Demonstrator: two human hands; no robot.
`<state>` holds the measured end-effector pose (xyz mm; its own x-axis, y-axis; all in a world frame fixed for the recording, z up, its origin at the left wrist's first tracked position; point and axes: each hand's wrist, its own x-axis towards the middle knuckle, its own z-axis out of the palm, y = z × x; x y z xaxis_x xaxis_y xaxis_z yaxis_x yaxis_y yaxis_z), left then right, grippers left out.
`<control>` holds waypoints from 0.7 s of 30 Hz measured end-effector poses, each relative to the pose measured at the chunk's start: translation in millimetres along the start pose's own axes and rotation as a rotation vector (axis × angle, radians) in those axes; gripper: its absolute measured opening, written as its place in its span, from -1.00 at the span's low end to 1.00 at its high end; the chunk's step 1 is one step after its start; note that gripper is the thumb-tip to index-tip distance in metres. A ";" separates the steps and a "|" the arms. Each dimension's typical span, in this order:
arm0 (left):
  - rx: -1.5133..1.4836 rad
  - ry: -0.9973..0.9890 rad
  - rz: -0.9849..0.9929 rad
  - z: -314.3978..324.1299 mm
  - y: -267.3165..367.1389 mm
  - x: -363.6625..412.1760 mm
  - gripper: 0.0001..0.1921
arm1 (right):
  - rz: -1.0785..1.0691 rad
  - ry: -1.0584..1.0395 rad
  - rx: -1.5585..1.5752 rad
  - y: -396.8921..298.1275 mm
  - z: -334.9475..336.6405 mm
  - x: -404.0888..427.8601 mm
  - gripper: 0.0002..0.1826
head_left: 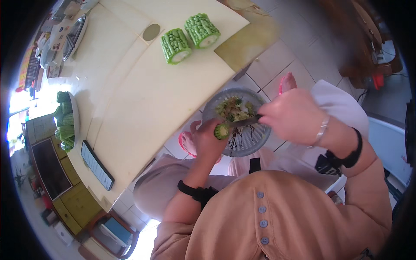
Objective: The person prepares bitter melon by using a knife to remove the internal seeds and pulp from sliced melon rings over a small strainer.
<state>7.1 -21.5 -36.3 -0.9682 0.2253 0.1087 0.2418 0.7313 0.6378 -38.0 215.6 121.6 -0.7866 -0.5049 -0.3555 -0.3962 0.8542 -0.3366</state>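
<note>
My left hand [208, 136] grips a green piece of bitter melon [222, 131], its cut end facing up. In my right hand [289, 117] is a knife [244, 122] with a dark handle, its blade against or close beside the melon piece. Below both hands a grey plastic basket [217, 97] rests near the floor, holding vegetable scraps [239, 109] and dark thin stems [240, 136]. Two thick bitter melon sections [176, 46] lie side by side on the tabletop [139, 94], their pale pith showing at the cut ends.
A phone [97, 165] lies on the table's left part. Near it stands a white dish [75, 120] of green melon pieces [66, 118]. A metal tray [74, 37] is farther up. The table's edge runs close to my left hand. A chair [113, 230] stands at lower left.
</note>
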 end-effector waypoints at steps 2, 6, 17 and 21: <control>0.005 -0.002 -0.046 -3.4 -6.8 -4.2 -0.71 | 0.015 0.021 0.064 18.2 -9.8 -7.1 -0.83; -0.282 -0.040 -0.152 0.5 -5.8 -7.7 -0.65 | -0.102 0.243 0.262 25.7 -1.8 -18.4 -0.85; -0.364 -0.130 -0.011 4.6 7.8 4.2 -0.63 | -0.225 0.194 0.102 19.1 9.0 -25.1 -0.67; -0.365 -0.162 -0.004 8.1 12.1 5.3 -0.64 | -0.195 0.181 0.043 16.4 9.7 -29.8 -0.67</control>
<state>5.4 -6.3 -34.2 -0.9393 0.3430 0.0025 0.1709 0.4619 0.8703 -16.4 243.4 118.2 -0.7707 -0.6259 -0.1194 -0.5315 0.7349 -0.4212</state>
